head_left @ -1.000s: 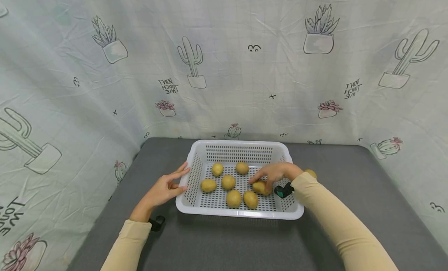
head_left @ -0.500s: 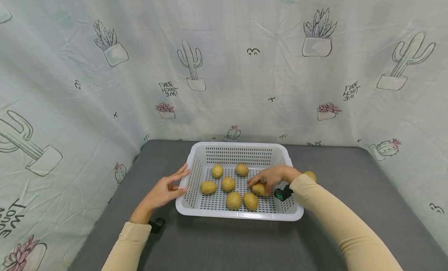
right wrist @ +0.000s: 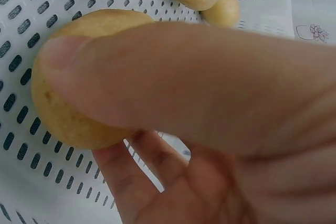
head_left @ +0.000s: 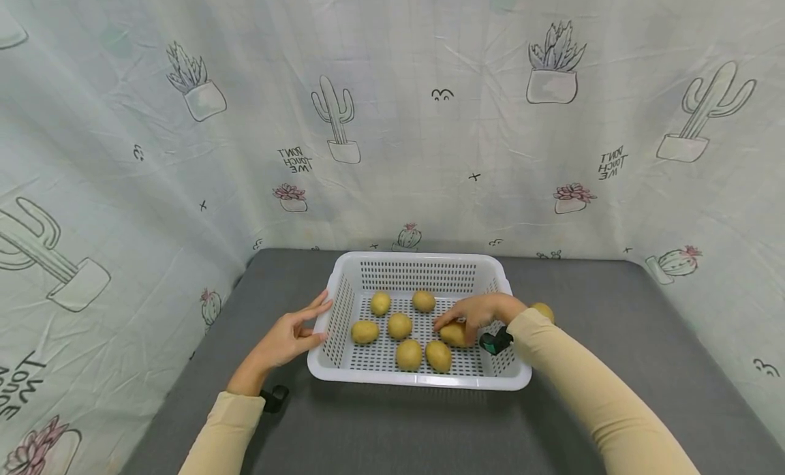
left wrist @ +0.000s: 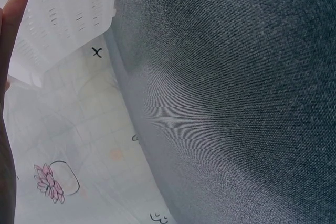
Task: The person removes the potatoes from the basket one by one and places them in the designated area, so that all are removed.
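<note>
A white perforated plastic basket (head_left: pixel 417 379) holds several yellow potatoes. Inside its right half, my right hand (head_left: pixel 484 309) grips a potato (head_left: pixel 452 335), thumb on the near side and fingers around the far side. The right wrist view shows the same potato (right wrist: pixel 79 124) under the thumb, close over the slotted floor. My left hand (head_left: pixel 285 335) rests its fingertips against the basket's left rim, fingers spread and fairly straight. In the left wrist view one straight finger (left wrist: pixel 14 22) overlaps the basket wall (left wrist: pixel 63 19).
Another potato (head_left: pixel 542 311) lies on the grey table (head_left: pixel 392 434) right of the basket, partly hidden by the right sleeve (head_left: pixel 570 366). A cactus-print curtain (head_left: pixel 392 120) hangs behind and at both sides. Loose potatoes (head_left: pixel 409 355) sit beside the gripped one.
The head view has tilted slightly, so the scene sits a little lower. The left hand stays at the rim; the right hand stays on the same potato, with barely any shift.
</note>
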`<act>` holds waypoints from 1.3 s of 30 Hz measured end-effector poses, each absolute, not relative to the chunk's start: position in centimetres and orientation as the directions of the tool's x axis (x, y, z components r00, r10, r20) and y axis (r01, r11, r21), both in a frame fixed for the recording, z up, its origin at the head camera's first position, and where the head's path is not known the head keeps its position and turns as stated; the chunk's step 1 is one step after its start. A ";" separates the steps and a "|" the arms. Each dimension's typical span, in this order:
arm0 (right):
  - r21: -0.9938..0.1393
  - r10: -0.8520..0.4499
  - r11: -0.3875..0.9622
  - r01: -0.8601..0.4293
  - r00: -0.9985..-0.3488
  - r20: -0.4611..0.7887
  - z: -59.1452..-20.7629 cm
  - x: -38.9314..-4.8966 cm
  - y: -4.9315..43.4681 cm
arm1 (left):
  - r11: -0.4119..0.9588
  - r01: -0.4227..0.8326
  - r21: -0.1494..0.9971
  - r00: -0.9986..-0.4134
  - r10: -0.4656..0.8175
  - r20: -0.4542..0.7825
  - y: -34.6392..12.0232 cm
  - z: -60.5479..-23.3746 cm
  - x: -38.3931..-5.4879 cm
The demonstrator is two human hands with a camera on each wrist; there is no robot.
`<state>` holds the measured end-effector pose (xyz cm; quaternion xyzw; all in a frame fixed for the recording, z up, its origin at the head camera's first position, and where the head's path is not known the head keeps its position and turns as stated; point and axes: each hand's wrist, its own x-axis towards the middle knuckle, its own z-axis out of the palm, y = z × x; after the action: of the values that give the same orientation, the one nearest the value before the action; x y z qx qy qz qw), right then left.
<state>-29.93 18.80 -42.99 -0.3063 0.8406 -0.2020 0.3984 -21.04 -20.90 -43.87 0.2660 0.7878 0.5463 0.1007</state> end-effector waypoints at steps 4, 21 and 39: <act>-0.603 -0.687 0.717 -0.349 -0.503 -0.525 -43.2 -30.1 18.8 | 0.254 0.314 0.915 -0.834 0.535 0.138 -20.9 -44.0 -21.0; -0.678 -0.735 0.654 -0.336 -0.495 -0.464 -42.7 -30.3 18.9 | 0.280 0.310 0.908 -0.845 0.519 0.128 -20.9 -43.8 -21.2; -0.781 -0.765 0.555 -0.286 -0.544 -0.344 -42.6 -30.8 19.4 | 0.264 0.304 0.915 -0.838 0.531 0.126 -21.2 -43.8 -21.5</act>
<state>-30.79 19.41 -42.56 -0.3246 0.8094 -0.3420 0.3499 -21.50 -21.16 -43.78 0.2650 0.7881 0.5458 0.1039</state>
